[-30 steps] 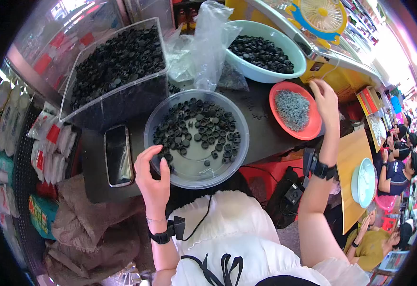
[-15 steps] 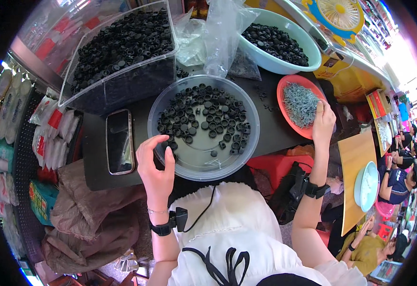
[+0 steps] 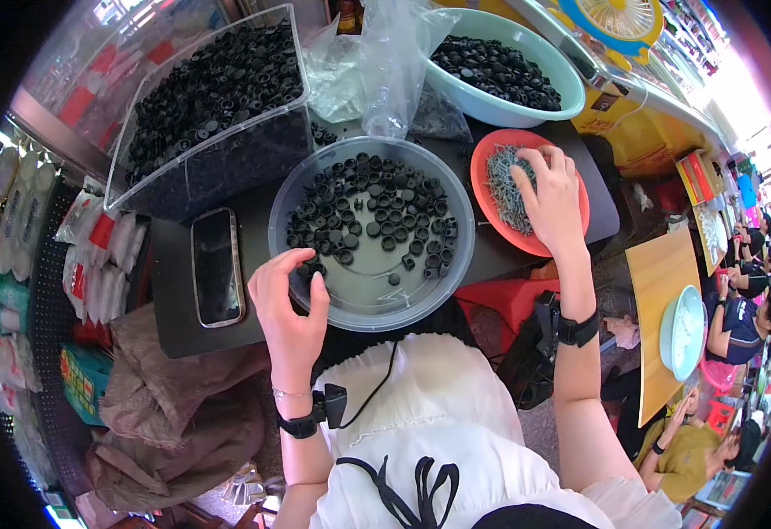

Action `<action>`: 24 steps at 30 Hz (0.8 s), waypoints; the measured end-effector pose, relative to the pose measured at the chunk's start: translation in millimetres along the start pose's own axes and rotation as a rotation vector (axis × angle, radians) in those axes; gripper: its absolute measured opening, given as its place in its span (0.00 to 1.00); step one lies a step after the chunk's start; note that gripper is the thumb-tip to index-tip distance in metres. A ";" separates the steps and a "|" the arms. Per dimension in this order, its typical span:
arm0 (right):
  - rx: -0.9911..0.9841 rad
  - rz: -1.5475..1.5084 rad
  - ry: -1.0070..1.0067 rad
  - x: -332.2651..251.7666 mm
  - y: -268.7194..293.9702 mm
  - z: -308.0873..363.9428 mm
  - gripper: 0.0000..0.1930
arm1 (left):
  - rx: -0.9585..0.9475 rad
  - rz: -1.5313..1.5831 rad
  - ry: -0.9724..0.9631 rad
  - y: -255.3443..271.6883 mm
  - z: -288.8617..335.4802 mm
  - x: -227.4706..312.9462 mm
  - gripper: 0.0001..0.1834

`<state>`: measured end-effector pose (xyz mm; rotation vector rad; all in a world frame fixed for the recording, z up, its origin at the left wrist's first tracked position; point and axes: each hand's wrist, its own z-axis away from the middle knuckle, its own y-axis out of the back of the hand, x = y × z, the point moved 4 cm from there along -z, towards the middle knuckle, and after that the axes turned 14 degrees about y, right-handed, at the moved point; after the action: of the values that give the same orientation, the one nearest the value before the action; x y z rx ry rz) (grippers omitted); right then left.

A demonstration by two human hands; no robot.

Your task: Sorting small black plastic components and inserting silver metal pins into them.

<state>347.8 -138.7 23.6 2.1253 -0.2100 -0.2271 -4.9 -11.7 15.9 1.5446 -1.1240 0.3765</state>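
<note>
My left hand [image 3: 290,298] is at the near left rim of a clear round tub [image 3: 370,323] with many small black caps [image 3: 389,217]. Its thumb and index finger are bent toward each other, and a small black cap [image 3: 315,265] appears pinched between their tips. My right hand [image 3: 551,198] reaches over an orange-red plate [image 3: 537,242] heaped with thin grey screws [image 3: 504,189]. Its fingers are curved and apart, with thumb and index fingertips at the pile. Nothing is visibly held there.
A clear bin [image 3: 200,172] full of black caps stands at the back left, a phone [image 3: 216,269] in front of it. Behind the plate is a pale green basin [image 3: 526,113] of black caps. Plastic bags [image 3: 392,70] lie between. Other people [image 3: 681,450] sit at the right.
My right hand has moved left from the plate's right rim to over the screws. The orange-red plate has shifted left, closer to the tub. The left hand keeps nearly the same pose.
</note>
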 end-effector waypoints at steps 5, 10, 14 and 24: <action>-0.017 0.013 0.003 -5.0 -6.2 -7.5 0.13 | -0.013 -0.029 -0.022 -9.0 3.1 5.6 0.15; 0.039 0.026 0.000 -12.7 -12.5 -7.6 0.14 | -0.009 -0.030 -0.001 -10.8 1.3 9.4 0.15; 0.104 -0.040 -0.044 -7.4 -10.3 -8.1 0.15 | 0.002 -0.027 -0.005 -11.8 2.7 7.3 0.14; 0.311 -0.273 -0.105 -44.4 52.9 16.0 0.10 | -0.015 0.063 0.038 -13.4 3.9 -2.4 0.14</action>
<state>297.7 -169.2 63.4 2.4518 -0.0143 -0.4946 3.5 -15.3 5.0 1.4859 -1.1451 0.4372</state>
